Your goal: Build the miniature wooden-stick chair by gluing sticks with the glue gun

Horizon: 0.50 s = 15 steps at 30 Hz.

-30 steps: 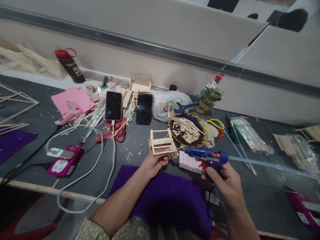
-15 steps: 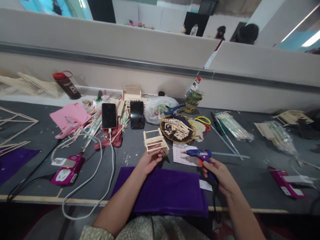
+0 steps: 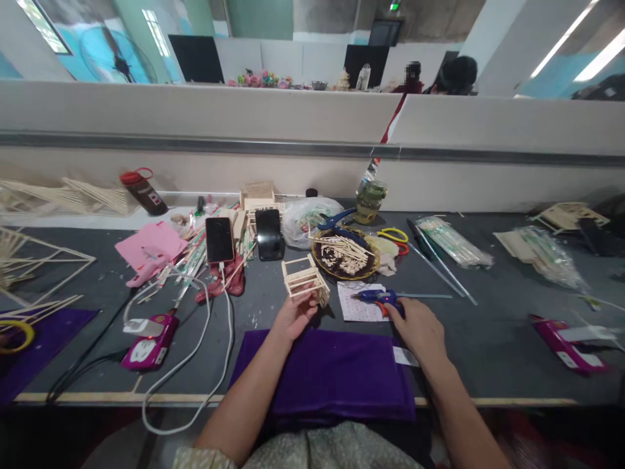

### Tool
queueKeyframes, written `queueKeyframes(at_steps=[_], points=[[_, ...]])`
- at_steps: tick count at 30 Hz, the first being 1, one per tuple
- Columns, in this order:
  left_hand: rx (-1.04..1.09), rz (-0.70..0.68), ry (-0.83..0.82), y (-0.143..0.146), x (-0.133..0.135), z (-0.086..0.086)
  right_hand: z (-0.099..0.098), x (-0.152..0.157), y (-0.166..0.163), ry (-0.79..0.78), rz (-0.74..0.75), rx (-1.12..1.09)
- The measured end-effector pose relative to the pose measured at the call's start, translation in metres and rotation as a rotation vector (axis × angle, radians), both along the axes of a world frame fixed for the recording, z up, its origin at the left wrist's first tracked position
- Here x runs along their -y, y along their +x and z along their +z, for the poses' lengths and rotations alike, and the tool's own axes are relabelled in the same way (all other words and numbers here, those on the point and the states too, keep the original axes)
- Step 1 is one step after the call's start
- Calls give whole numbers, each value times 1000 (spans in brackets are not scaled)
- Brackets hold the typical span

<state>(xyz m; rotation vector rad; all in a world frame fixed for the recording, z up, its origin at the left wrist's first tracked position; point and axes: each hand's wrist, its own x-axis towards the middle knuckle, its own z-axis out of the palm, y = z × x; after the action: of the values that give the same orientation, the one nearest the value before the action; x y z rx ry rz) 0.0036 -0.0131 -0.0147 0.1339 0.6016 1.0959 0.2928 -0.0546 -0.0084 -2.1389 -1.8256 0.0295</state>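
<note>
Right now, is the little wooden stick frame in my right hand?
No, the left hand holds the stick frame, while the right hand holds the blue glue gun.

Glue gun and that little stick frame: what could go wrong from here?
1. The glue gun, under the right hand, lies with its tip over the paper; glue may drip and stick them together.
2. The stick frame in the left hand looks frail; a firm squeeze might crack it.
</note>
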Motion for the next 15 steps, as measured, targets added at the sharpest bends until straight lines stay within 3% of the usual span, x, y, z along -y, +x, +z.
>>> queueKeyframes(at_steps=[2,6,9,15], points=[[-1,2,-8,1,0,-1,13,-2,-12,172,106,36],[2,7,-17,2,1,-1,43,-14,-58,442,448,-220],[-6,22,0,2,1,2,52,-24,-95,484,601,-318],[-71,35,0,0,4,9,47,-36,-128,507,691,-385]])
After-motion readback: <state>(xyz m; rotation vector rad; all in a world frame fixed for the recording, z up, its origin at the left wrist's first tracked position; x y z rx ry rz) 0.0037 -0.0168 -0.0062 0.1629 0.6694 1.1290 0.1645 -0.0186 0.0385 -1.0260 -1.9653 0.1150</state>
